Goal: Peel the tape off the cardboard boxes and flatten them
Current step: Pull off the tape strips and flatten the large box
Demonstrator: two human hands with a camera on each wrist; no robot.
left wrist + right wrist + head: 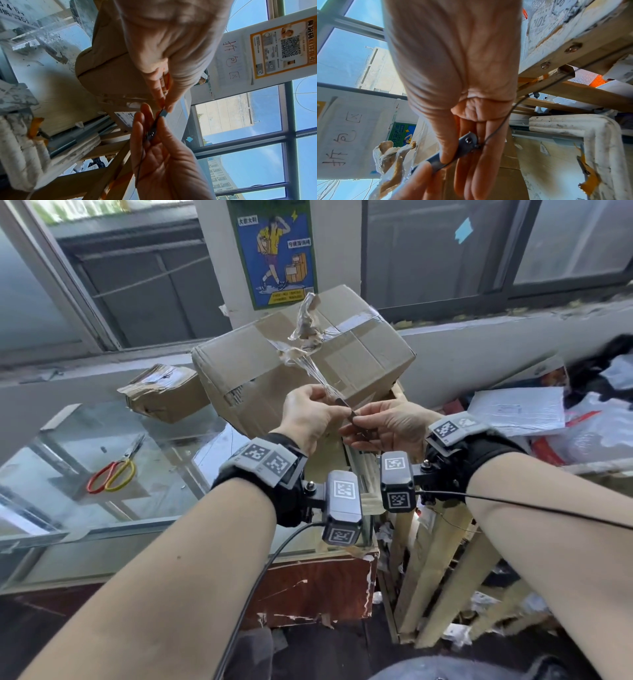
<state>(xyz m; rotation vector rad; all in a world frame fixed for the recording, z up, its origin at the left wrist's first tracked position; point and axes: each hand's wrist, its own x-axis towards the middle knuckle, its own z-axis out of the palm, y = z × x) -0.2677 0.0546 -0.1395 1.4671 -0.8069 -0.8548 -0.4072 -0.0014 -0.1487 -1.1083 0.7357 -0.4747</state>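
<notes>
Indoors | glass counter (102, 518), windows | both grips pinch blade (453, 152)

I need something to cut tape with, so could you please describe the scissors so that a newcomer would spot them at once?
Start at the glass-topped counter left of the big taped cardboard box. The scissors lie flat on the glass, well left of both hands. They are the only brightly coloured thing there, with one red handle loop and one yellow.

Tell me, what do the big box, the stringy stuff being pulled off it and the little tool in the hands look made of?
Big box: matte brown corrugated cardboard, creased.
Tape: glossy clear plastic film, crumpled, paper scraps stuck on.
Tool: seemingly grey metal, riveted.
</notes>
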